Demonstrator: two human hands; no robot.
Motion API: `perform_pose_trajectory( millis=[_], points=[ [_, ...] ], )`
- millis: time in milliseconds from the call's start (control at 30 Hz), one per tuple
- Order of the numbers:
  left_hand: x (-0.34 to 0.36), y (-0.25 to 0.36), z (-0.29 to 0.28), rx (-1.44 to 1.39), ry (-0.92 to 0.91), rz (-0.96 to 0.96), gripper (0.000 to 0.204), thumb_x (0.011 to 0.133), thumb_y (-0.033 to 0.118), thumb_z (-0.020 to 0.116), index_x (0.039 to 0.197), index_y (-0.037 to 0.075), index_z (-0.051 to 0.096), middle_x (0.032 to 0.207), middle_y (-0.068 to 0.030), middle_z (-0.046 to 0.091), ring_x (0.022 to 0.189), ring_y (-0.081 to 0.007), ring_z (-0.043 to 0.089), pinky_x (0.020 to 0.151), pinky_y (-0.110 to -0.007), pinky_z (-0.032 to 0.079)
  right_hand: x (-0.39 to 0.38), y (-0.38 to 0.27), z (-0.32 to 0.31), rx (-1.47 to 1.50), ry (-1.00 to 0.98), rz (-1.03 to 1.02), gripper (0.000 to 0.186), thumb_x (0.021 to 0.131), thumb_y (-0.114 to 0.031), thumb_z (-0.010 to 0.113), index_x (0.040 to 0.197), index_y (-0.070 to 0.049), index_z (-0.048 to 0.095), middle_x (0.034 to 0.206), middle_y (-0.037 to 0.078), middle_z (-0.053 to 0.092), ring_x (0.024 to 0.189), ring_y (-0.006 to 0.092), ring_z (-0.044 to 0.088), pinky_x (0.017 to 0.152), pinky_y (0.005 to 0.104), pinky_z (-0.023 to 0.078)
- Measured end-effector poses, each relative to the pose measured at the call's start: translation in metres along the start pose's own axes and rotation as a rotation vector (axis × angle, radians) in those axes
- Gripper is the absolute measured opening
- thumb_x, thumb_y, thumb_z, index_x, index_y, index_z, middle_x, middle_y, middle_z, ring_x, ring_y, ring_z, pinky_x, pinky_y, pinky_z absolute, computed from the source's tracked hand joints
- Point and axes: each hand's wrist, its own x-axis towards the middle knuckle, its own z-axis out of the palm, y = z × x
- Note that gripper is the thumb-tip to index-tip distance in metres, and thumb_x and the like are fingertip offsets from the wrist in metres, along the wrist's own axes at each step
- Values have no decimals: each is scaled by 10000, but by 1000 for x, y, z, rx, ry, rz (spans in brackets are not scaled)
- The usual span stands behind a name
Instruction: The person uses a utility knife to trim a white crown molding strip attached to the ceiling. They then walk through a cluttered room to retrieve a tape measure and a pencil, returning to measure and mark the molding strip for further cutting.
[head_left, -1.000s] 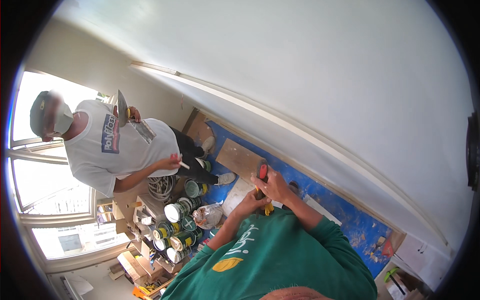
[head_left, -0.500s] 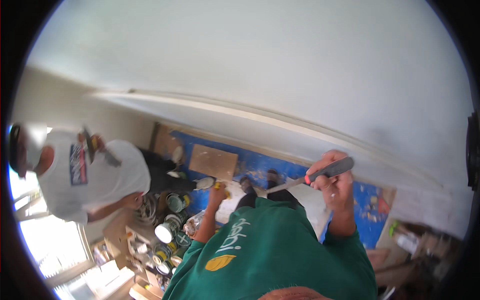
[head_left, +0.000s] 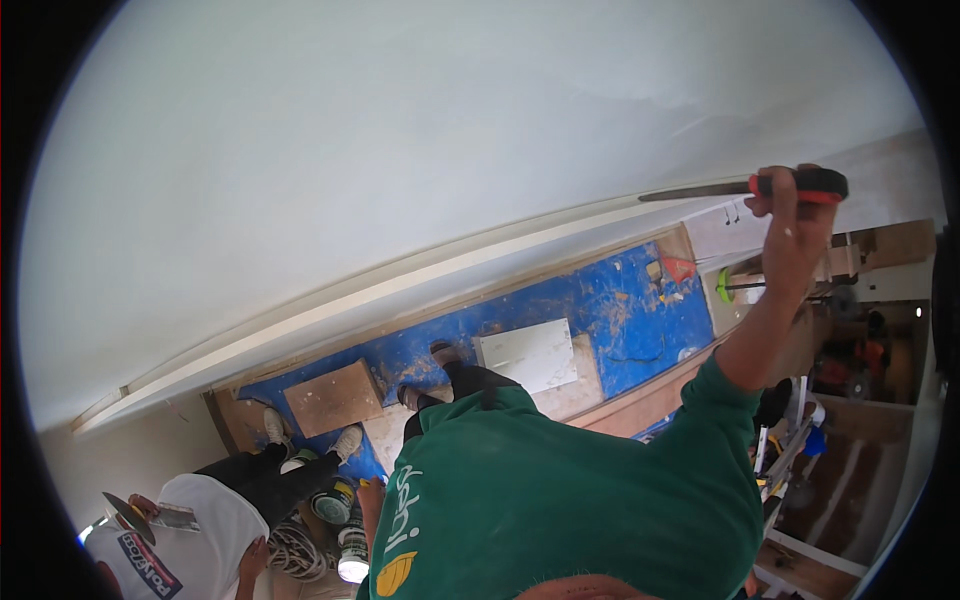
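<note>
White plastered wall (head_left: 420, 150) fills head view. Right hand (head_left: 795, 225) raised high, fingers wrapped tight round red-and-black handle of putty knife (head_left: 745, 187); blade lies flat toward wall, probably for skimming along moulding (head_left: 420, 275). Left hand (head_left: 372, 505) hangs low beside green shirt (head_left: 560, 500), mostly hidden; cannot tell whether spread or closed. Blue drop sheet (head_left: 620, 310) covers floor below, likely against drips. Paint cans (head_left: 335, 500) cluster near co-worker in white shirt (head_left: 190, 540), lower left.
</note>
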Motion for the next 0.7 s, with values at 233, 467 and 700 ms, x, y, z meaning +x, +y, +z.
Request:
perform_pose_trajectory(
  millis=[233, 467, 700],
  points=[
    [21, 52, -3, -251, 8, -29, 269, 824, 232, 570, 706, -5, 619, 572, -106, 572, 496, -219, 599, 429, -318, 462, 9, 57, 28, -206, -23, 176, 290, 895, -169, 670, 1055, 6, 503, 906, 97, 632, 747, 138, 635, 666, 277, 546],
    [36, 35, 16, -4, 46, -31, 341, 808, 312, 597, 747, -12, 681, 644, -136, 640, 605, -245, 651, 549, -380, 501, 7, 80, 40, -141, 32, 194, 277, 904, -169, 654, 1048, 7, 495, 901, 90, 626, 739, 142, 626, 654, 277, 546],
    [62, -28, 45, 114, -6, 2, 392, 786, 379, 591, 806, 11, 724, 751, -170, 698, 774, -286, 691, 714, -407, 510, -23, 100, 72, -63, -154, 95, 276, 886, -152, 693, 1031, 5, 518, 865, 70, 637, 644, 110, 566, 590, 251, 504]
  ],
)
